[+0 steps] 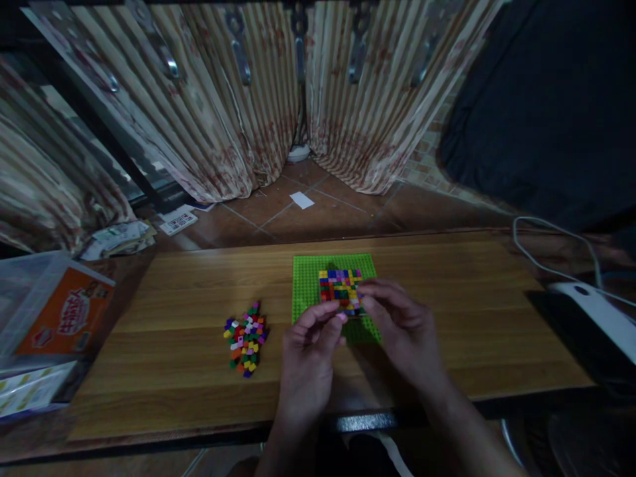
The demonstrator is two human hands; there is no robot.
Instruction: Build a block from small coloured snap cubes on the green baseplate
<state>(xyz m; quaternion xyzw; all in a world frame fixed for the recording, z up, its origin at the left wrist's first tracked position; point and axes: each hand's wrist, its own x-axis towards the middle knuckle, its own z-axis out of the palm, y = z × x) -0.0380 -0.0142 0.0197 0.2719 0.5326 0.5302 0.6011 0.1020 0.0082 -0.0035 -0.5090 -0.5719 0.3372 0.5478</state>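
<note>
A green studded baseplate point(304, 278) lies on the wooden table, with a block of many-coloured toy bricks point(340, 275) built up on it. Thumb and forefinger of my left hand point(308, 358) pinch a small pink brick point(342, 318) over the near part of the plate. My right hand point(405, 331) is at the right side of the built block, thumb and fingers drawn together; whatever is between them, if anything, is too small to make out. To the left, a loose pile of small coloured bricks point(247, 338) rests on the table.
The table point(189, 298) has a dark front edge point(238, 434). At its left stands a clear plastic bin point(30, 278) beside an orange box point(67, 311). A white device point(593, 318) with a cable lies at the right. Curtains point(223, 132) hang behind.
</note>
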